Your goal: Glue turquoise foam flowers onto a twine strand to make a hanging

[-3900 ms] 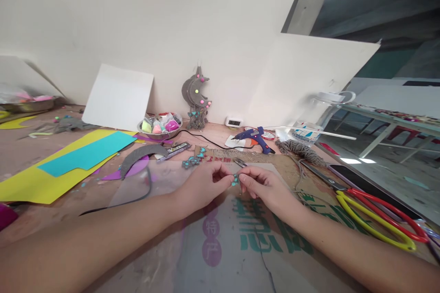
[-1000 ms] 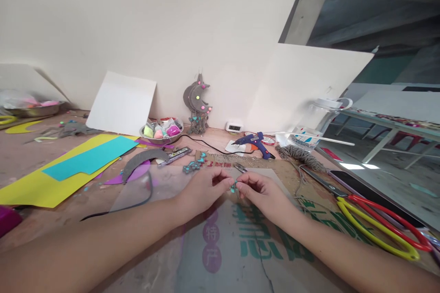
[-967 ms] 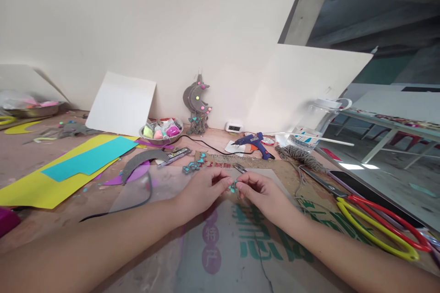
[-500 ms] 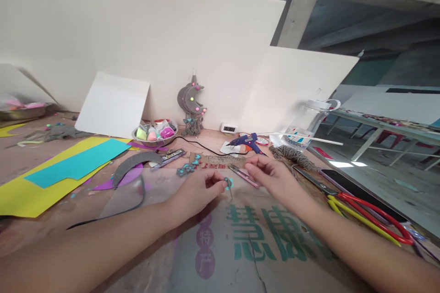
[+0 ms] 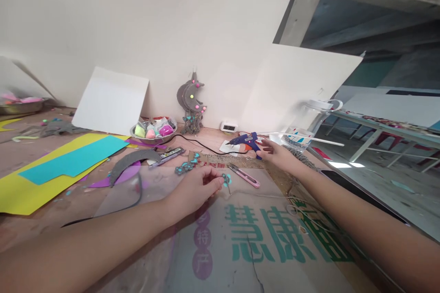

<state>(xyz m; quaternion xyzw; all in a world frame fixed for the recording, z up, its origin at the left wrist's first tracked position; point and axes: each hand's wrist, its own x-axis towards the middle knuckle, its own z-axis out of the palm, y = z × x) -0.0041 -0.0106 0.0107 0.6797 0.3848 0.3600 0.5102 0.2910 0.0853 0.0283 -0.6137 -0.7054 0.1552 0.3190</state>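
Observation:
My left hand [image 5: 197,187] pinches a small grey-and-teal felt-like piece [image 5: 227,180] above the plastic-covered board, with a thin cord hanging below it. My right hand [image 5: 280,158] is beside the handle of a blue glue gun [image 5: 245,139], fingers apart around the grip's end; a firm hold does not show. Between the hands lies a pink utility knife [image 5: 248,177]. More grey-and-teal pieces [image 5: 185,167] sit just beyond my left hand. A grey moon-shaped hanging ornament [image 5: 191,96] with coloured balls is against the white board.
Left are yellow [image 5: 17,192] and turquoise sheets [image 5: 75,160], a grey crescent [image 5: 132,163] and a bowl [image 5: 151,139] of coloured clay-like lumps. A black cable [image 5: 202,145] crosses the back. A clear jug [image 5: 314,119] stands right; a dark phone-like slab [image 5: 360,194] lies under my right forearm.
My right hand has moved away from the utility knife, right and forward to the glue gun handle. My left hand keeps its pinch on the small piece. My right forearm now covers the scissors.

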